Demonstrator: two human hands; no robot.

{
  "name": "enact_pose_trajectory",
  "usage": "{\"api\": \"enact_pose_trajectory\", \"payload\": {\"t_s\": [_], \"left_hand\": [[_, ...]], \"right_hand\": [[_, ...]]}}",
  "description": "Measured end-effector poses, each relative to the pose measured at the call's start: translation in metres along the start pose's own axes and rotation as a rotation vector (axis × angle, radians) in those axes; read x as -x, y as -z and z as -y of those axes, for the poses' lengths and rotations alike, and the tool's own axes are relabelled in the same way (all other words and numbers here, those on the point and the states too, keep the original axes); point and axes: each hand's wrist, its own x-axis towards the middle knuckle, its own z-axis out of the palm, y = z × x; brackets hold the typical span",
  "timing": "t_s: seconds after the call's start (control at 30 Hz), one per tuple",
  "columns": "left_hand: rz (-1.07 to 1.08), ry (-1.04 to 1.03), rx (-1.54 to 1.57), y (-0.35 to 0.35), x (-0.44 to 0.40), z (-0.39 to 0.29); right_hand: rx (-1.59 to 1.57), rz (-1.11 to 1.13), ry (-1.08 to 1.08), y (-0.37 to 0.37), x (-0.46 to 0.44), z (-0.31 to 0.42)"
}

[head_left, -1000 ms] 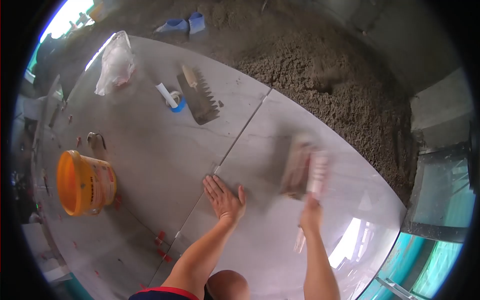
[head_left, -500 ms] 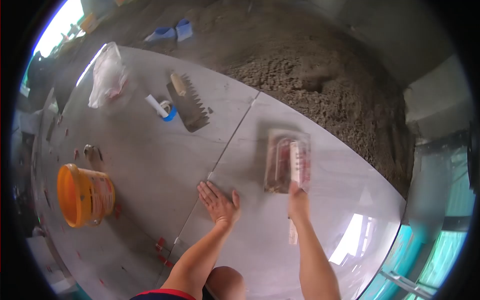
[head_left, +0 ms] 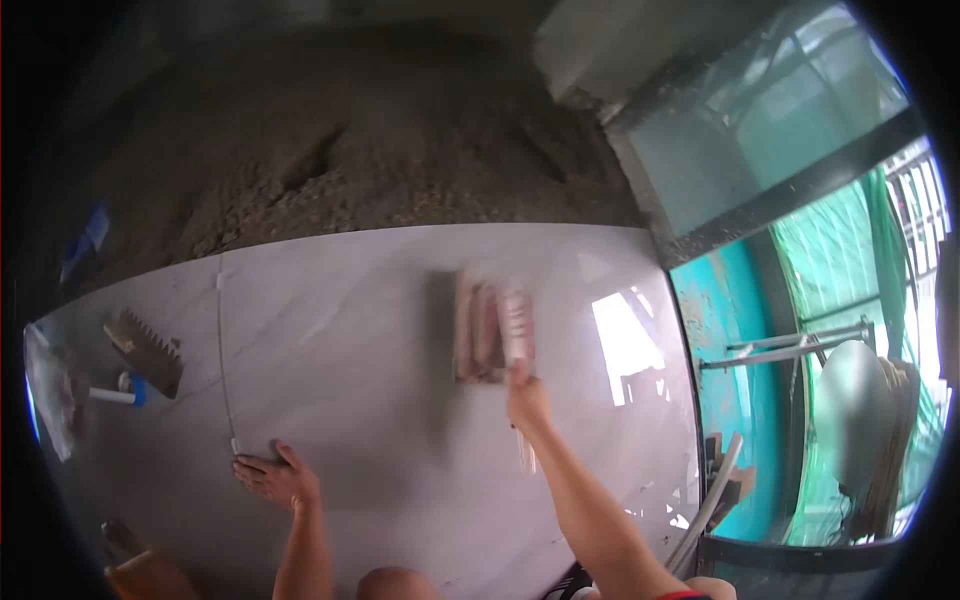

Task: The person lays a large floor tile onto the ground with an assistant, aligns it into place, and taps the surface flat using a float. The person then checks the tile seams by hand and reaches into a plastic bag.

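My right hand point(head_left: 527, 402) grips the pale handle of a rectangular, flat-faced tile mallet point(head_left: 484, 332), which looks reddish and transparent and is blurred by motion. A shadow to its left suggests it hangs just above the large pale floor tile point(head_left: 350, 340). My left hand point(head_left: 280, 480) lies flat with fingers apart on the tile surface at the joint. Close to its fingertips, a small white spacer point(head_left: 236, 446) sits in that joint. Further left, a notched trowel point(head_left: 148, 355) rests on the neighbouring tile.
Beside the trowel lie a blue ring point(head_left: 138, 390) and a white stick. A plastic bag point(head_left: 52, 395) is at the left edge, an orange bucket point(head_left: 150, 580) at lower left. Rough mortar point(head_left: 400, 150) borders the tile's far edge; a window frame point(head_left: 800, 180) stands right.
The view has swung right, so the bucket and trowel now appear further left and more window shows. My right hand still holds the mallet; my left hand stays flat near the joint.
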Motion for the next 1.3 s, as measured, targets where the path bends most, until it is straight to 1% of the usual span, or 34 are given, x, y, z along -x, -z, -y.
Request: {"api": "enact_pose_trajectory", "payload": {"t_s": [0.03,0.07,0.13,0.2,0.27,0.3,0.4,0.43,0.47,0.53,0.57,0.63,0.67,0.7,0.73,0.77,0.8,0.83,0.87,0.93,0.97,1.0,1.03,1.1,1.13,1.17,1.23,1.27,1.3], "left_hand": [[-0.010,-0.005,-0.015,-0.005,-0.003,0.000],[-0.016,-0.005,-0.011,-0.007,-0.012,-0.004],[0.006,0.007,-0.027,-0.004,-0.005,0.002],[0.021,0.008,-0.086,0.006,-0.003,-0.007],[0.013,0.009,-0.138,0.008,0.000,-0.003],[-0.003,0.005,-0.141,0.004,-0.001,-0.005],[-0.039,0.008,-0.171,-0.008,-0.008,0.001],[-0.049,0.012,-0.176,-0.012,-0.008,0.001],[-0.077,0.001,-0.174,-0.019,-0.009,0.005],[-0.147,-0.015,-0.160,-0.025,-0.010,0.007],[-0.112,-0.009,-0.222,-0.021,-0.013,-0.004],[-0.023,0.011,-0.366,-0.007,0.001,-0.017],[0.011,-0.132,-0.370,-0.008,0.010,-0.032],[0.048,-0.276,-0.370,-0.014,0.022,-0.056],[0.030,-0.459,-0.267,-0.013,0.049,-0.090],[0.015,-0.635,-0.165,-0.006,0.088,-0.128],[0.082,-0.642,-0.168,0.012,0.127,-0.174],[0.150,-0.651,-0.174,0.023,0.160,-0.210],[0.111,-0.614,-0.094,0.021,0.180,-0.224],[0.046,-0.535,0.067,0.009,0.201,-0.246],[0.052,-0.537,0.068,0.006,0.202,-0.248],[0.059,-0.549,0.050,0.005,0.201,-0.240],[0.056,-0.569,0.048,0.007,0.199,-0.243],[0.065,-0.575,0.031,0.010,0.200,-0.242],[0.068,-0.580,0.025,0.011,0.200,-0.245],[0.075,-0.564,0.010,0.015,0.202,-0.249],[0.093,-0.523,-0.024,0.020,0.206,-0.252],[0.096,-0.525,-0.041,0.019,0.207,-0.255],[0.099,-0.523,-0.061,0.019,0.206,-0.255]], "right_hand": [[-0.047,0.131,-0.050,0.008,-0.015,-0.003],[-0.106,0.257,-0.089,0.021,-0.037,0.010],[-0.256,0.387,-0.330,0.097,-0.056,0.068],[-0.397,0.366,-0.157,0.164,-0.033,0.089],[-0.489,0.180,-0.039,0.210,-0.019,0.074],[-0.532,0.088,0.028,0.221,-0.018,0.064],[-0.373,-0.357,0.242,0.192,-0.033,-0.004],[-0.175,-0.288,0.049,0.182,-0.029,-0.012],[-0.049,-0.258,0.021,0.142,-0.055,-0.059],[0.054,-0.242,-0.070,0.080,-0.077,-0.106],[-0.035,-0.020,-0.198,0.089,-0.077,-0.094],[-0.091,0.023,-0.151,0.090,-0.058,-0.094],[-0.111,0.042,-0.127,0.088,-0.048,-0.099],[-0.104,0.087,-0.167,0.079,-0.036,-0.106],[-0.098,0.131,-0.209,0.072,-0.025,-0.115],[-0.154,0.201,-0.244,0.080,-0.004,-0.111],[-0.211,0.273,-0.279,0.088,0.017,-0.108],[-0.318,0.306,-0.297,0.080,0.031,-0.124],[-0.424,0.341,-0.316,0.075,0.039,-0.138],[-0.484,0.368,-0.332,0.099,0.041,-0.134],[-0.505,0.386,-0.344,0.115,0.038,-0.136],[-0.462,0.363,-0.295,0.137,0.021,-0.131],[-0.370,0.312,-0.297,0.155,-0.002,-0.126],[-0.362,0.238,-0.286,0.214,-0.037,-0.083],[-0.344,0.163,-0.251,0.242,-0.053,-0.067],[-0.404,0.076,-0.215,0.270,-0.066,-0.052],[-0.641,-0.105,-0.113,0.318,-0.087,-0.024],[-0.714,-0.149,0.008,0.336,-0.099,-0.016],[-0.709,-0.268,0.118,0.341,-0.110,-0.012]]}}
